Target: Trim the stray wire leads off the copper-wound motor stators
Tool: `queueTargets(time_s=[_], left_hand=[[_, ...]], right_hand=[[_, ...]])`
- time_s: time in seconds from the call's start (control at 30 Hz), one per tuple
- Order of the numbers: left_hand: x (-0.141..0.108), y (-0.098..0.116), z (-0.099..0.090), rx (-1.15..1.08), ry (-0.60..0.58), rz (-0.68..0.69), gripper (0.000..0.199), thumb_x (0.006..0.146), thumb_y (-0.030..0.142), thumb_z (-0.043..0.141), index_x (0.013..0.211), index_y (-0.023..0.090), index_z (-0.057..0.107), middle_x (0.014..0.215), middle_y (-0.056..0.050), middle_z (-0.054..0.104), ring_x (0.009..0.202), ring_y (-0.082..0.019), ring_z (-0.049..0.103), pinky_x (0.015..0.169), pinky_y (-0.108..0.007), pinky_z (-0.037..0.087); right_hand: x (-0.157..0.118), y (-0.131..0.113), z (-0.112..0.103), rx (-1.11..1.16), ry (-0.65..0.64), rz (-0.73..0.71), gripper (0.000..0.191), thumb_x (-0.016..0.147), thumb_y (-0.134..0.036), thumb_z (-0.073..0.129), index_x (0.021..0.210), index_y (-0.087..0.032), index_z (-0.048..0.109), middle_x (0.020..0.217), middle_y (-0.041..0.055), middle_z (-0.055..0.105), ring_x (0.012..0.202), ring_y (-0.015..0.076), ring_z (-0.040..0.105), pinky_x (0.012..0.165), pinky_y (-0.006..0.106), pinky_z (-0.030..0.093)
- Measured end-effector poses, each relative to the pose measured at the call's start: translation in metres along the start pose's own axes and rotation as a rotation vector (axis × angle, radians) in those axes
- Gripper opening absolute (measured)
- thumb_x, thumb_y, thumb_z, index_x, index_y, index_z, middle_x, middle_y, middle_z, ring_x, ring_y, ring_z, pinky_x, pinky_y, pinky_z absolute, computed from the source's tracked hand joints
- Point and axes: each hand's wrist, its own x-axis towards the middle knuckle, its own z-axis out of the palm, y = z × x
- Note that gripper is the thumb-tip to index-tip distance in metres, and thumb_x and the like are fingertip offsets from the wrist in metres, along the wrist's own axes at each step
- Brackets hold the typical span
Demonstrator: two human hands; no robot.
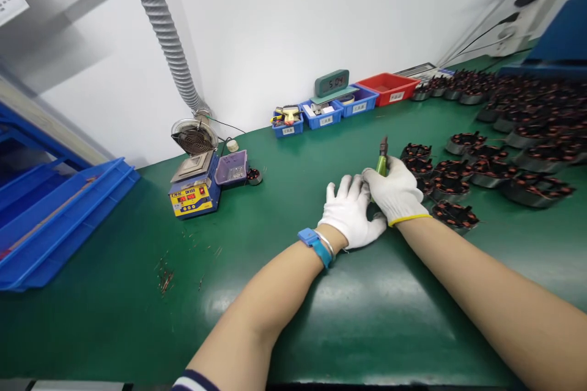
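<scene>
Green table [367, 330] spreads beneath my forearms, and a striped sleeve [195, 380] edges in at the near left. Copper-coloured clippings [166, 279] lie scattered on the left. A blue strap [316, 244] and a silvery bangle circle my left wrist. My left hand [349, 214], in a white glove, lies palm down on the table, its fingers spread and holding nothing that I can see. Just to its right, my gloved right hand [400, 189] is clenched around the green-handled pliers [381, 164], their dark nose pointing to the far side. I cannot tell whether my hands touch.

Beside my right hand sit cores [452, 186] wound with copper, massed more thickly toward the far right. Blue trays [64, 226] slant at the far left. Farther along stands a blue and yellow heater [195, 195], with a purple bin [223, 166] and a lone core [254, 177] to its right. Beyond, three blue bins [324, 121] and a red bin [381, 100] line the white wall [270, 30]; a clock [332, 84] behind the blue ones reads 5:04. A ribbed duct [162, 30] comes down behind the heater.
</scene>
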Motion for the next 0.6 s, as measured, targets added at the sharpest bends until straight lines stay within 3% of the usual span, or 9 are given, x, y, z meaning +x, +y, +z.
queueTargets(time_s=[0.1,0.2,0.33,0.43,0.5,0.6], left_hand=[[0.018,-0.003,-0.001,-0.008,-0.060,0.005,0.074,0.099,0.059,0.040,0.159,0.015,0.040,0.172,-0.012,0.036,0.159,-0.033,0.029,0.129,-0.060,0.026],[0.016,-0.011,-0.005,-0.018,-0.049,-0.127,0.080,0.096,0.071,0.039,0.152,0.013,0.049,0.168,-0.015,0.042,0.155,-0.036,0.035,0.126,-0.059,0.030],[-0.014,-0.031,-0.006,0.006,0.006,-0.342,0.085,0.095,0.071,0.041,0.153,0.009,0.046,0.167,-0.020,0.042,0.156,-0.039,0.034,0.127,-0.059,0.028],[-0.044,-0.056,-0.008,0.036,0.069,-0.541,0.082,0.094,0.069,0.047,0.152,0.011,0.048,0.165,-0.022,0.044,0.157,-0.038,0.033,0.129,-0.057,0.025],[-0.060,-0.074,-0.012,0.063,0.129,-0.696,0.080,0.092,0.065,0.051,0.151,0.011,0.049,0.166,-0.023,0.042,0.159,-0.039,0.030,0.129,-0.056,0.023],[-0.071,-0.103,-0.024,0.129,0.219,-0.889,0.081,0.093,0.057,0.054,0.158,0.011,0.038,0.172,-0.024,0.028,0.162,-0.039,0.022,0.129,-0.057,0.024]], right_hand=[[0.002,0.005,-0.017,-0.022,0.035,0.083,0.059,0.101,-0.064,0.049,0.144,-0.023,0.052,0.138,0.0143,0.059,0.114,0.0256,0.062,0.098,0.048,0.053],[0.007,0.007,-0.024,-0.048,0.049,0.098,0.060,0.099,-0.064,0.052,0.142,-0.022,0.056,0.134,0.0143,0.062,0.112,0.0264,0.063,0.095,0.047,0.053],[0.018,0.009,-0.022,-0.105,0.137,0.175,0.066,0.092,-0.056,0.054,0.146,-0.018,0.054,0.135,0.0209,0.061,0.119,0.0385,0.063,0.092,0.051,0.052],[0.021,0.009,-0.021,-0.159,0.177,0.201,0.073,0.091,-0.054,0.048,0.153,-0.014,0.045,0.145,0.0251,0.054,0.121,0.0419,0.062,0.091,0.053,0.052],[0.018,0.006,-0.018,-0.206,0.144,0.171,0.076,0.091,-0.056,0.046,0.155,-0.014,0.041,0.150,0.0266,0.048,0.123,0.0428,0.061,0.091,0.055,0.052],[0.006,-0.002,-0.011,-0.285,-0.019,0.026,0.073,0.087,-0.055,0.052,0.151,-0.021,0.048,0.149,0.0215,0.053,0.121,0.0430,0.062,0.093,0.057,0.052]])
